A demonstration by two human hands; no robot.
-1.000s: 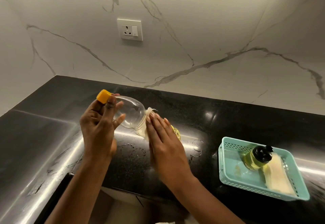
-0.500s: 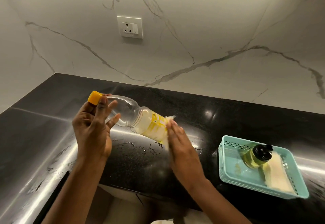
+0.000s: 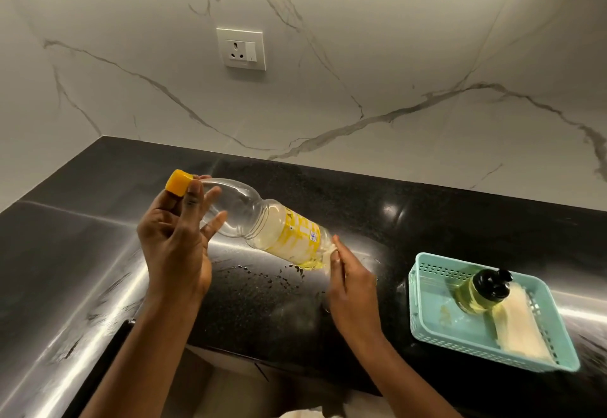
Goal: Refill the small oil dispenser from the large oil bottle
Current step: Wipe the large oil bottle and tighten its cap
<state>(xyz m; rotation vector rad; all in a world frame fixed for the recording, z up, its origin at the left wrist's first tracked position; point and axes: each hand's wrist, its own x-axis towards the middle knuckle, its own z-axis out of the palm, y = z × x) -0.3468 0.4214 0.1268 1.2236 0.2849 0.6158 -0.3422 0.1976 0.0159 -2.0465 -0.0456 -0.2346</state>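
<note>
The large oil bottle (image 3: 262,220) is clear plastic with a yellow label and an orange cap (image 3: 178,182). It is tilted, cap end up to the left, over the black counter. My left hand (image 3: 175,240) holds it at the neck. My right hand (image 3: 351,281) presses a pale tissue (image 3: 328,251) against the bottle's base. The small oil dispenser (image 3: 481,291), with yellow oil and a black top, stands in a teal basket (image 3: 437,329) at the right.
Oil drops (image 3: 259,275) speckle the black counter (image 3: 427,220) under the bottle. A folded pale cloth (image 3: 522,329) lies in the basket beside the dispenser. A wall socket (image 3: 241,48) sits on the marble backsplash. The counter's front edge runs below my arms.
My right hand slid with the tissue from the bottle's shoulder down to its base, uncovering the label. My left hand shifted the cap end slightly left.
</note>
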